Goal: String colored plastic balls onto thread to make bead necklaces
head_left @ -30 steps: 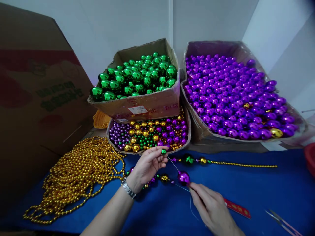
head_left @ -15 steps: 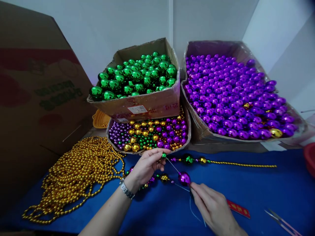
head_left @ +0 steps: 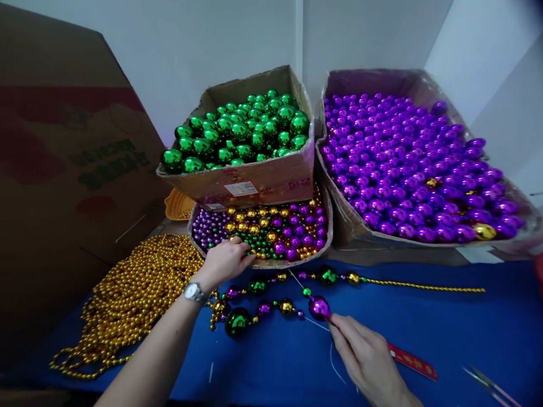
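Your left hand (head_left: 224, 260) reaches into the front edge of the shallow tray of mixed beads (head_left: 326, 237), its fingers curled down among the gold and green ones; from this angle you cannot tell whether they are pinched on a bead or merely resting there. A wristwatch (head_left: 193, 291) sits on that wrist.

Your right hand (head_left: 367, 359) lies low on the blue table cover (head_left: 466, 339), thumb and forefinger pressed together on a thin wire (head_left: 316, 322) just beside a purple ball (head_left: 319, 307). A small green bead (head_left: 306, 292) sits on the wire right above that ball. The purple ball ends a part-strung garland (head_left: 258, 310) of green, gold and purple beads that curves back across the cloth towards your left wrist.

Behind the tray stands a cardboard box of green balls (head_left: 241, 135), resting on the tray's back edge. To its right a larger box of purple balls (head_left: 416, 169) holds a few gold ones too. A heap of gold bead strands (head_left: 136, 294) lies to the left, and a single gold strand (head_left: 424, 286) runs off to the right. A red strip (head_left: 413, 363) lies near your right hand, with scissors (head_left: 487, 384) at the lower right corner.
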The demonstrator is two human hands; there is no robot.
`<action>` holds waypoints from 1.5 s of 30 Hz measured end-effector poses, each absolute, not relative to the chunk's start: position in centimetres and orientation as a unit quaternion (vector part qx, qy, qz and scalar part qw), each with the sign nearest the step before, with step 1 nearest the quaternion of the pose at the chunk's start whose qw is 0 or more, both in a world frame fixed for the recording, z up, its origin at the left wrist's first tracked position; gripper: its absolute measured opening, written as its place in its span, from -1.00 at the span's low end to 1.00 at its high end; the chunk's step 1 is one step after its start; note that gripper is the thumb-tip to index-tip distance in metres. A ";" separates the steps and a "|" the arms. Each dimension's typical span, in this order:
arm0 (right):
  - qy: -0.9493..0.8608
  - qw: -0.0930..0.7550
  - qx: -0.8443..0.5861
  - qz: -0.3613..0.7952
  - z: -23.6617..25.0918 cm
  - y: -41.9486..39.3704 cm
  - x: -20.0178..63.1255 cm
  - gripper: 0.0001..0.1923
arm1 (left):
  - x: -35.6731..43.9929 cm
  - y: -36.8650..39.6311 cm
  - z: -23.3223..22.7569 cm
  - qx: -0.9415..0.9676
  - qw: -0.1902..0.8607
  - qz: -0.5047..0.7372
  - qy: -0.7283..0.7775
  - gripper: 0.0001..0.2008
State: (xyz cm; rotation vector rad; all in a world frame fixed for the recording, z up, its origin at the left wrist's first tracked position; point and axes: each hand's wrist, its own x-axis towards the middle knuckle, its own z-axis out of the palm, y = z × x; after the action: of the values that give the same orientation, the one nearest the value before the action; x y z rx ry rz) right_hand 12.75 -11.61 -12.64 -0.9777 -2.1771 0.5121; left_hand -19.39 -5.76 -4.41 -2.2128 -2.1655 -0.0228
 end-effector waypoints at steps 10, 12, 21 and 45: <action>-0.842 0.337 -0.377 0.187 -12.6 -11.7 12.3 -0.76 | -17.1 -5.6 -4.4 -0.687 -0.242 -0.300 -0.616 -0.75; -0.844 0.336 -0.375 0.182 -12.5 -11.7 12.3 -0.74 | -15.5 -6.4 -4.5 -0.595 -0.403 -0.420 -0.554 -0.74; -0.846 0.338 -0.379 0.161 -12.3 -11.8 12.3 -0.72 | -12.6 -8.2 -5.8 -0.336 -0.667 -0.539 -0.390 -0.73; -0.885 0.287 -0.367 -0.004 -13.4 -11.6 13.1 -0.66 | -12.3 -9.8 -3.2 -0.721 -0.294 -0.324 -0.537 -0.74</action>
State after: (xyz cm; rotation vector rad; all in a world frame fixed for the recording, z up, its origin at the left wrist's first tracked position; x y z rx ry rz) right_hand 13.13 -11.65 -13.43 -0.9808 -2.3646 -0.0094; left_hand -12.29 -9.83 -3.19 -2.8203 -2.1019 -1.2686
